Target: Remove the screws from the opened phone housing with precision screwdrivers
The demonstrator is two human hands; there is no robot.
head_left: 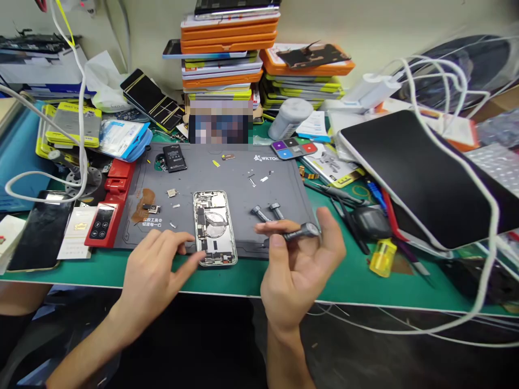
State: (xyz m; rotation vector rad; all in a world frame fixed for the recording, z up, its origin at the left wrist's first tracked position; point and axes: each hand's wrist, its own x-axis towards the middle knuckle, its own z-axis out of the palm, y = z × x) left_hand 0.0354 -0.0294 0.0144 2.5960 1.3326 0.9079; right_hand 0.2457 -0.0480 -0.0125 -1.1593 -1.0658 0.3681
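An opened phone body [215, 246] lies on the grey work mat [162, 154], its inner parts showing. Beside its lower left edge is my left hand [156, 267], thumb and index finger apart with nothing between them; the thumb tip reaches the phone's lower left corner. My right hand [298, 275] grips a small dark screwdriver [303, 232] between thumb and fingers, held nearly level to the right of the phone. Two similar screwdrivers, one [259, 212] and another [276, 210], lie just behind that hand. A black battery [174, 158] rests at the mat's back left.
Small metal parts, a bracket [172, 193] among them, are scattered over the mat. At left stands a red tool block [109, 208]. A large black-faced panel [430, 173], tweezers [340, 192], a yellow-handled tool [383, 258] and a looping white cable [492, 243] crowd the right.
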